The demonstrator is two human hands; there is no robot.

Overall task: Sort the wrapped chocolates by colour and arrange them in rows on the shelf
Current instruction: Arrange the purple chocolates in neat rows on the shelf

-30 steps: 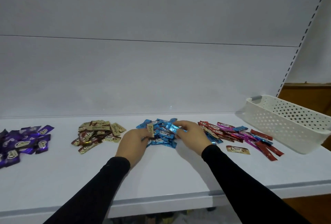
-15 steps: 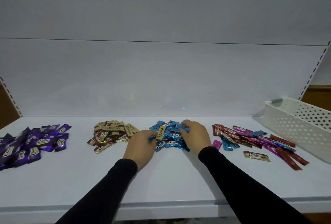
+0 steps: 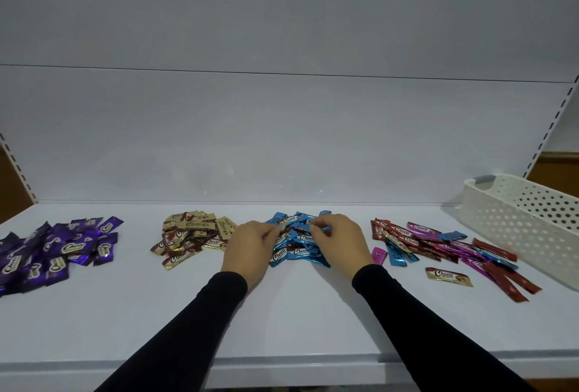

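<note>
Head view: both hands over the blue pile (image 3: 297, 239), centre of the frame, on the white shelf (image 3: 297, 313). Left hand (image 3: 249, 249) at the pile's left edge, fingers curled, pinching a gold piece (image 3: 282, 228) at the fingertips. Right hand (image 3: 340, 242) at the pile's right side, thumb and forefinger closed on a blue piece (image 3: 324, 228) just above the heap. Blue wrappers show between and under both hands.

Against half a second ago: hands sit in the same spot on the blue pile; the gold piece in the left fingers is now mostly covered by them, and the right hand has lifted off the heap into a pinch. Piles have not shifted beyond the camera's drift.

Other piles: purple pile (image 3: 53, 250) far left; gold pile (image 3: 191, 236) left of centre, just beside the left hand; mixed pile (image 3: 438, 244) of red, pink and blue right of centre; one pink piece (image 3: 379, 255) and one lone gold wrapper (image 3: 448, 276) apart from it, nearer the front.

Basket (image 3: 513, 219), white, perforated, far right on the shelf; inside not visible from here.
</note>
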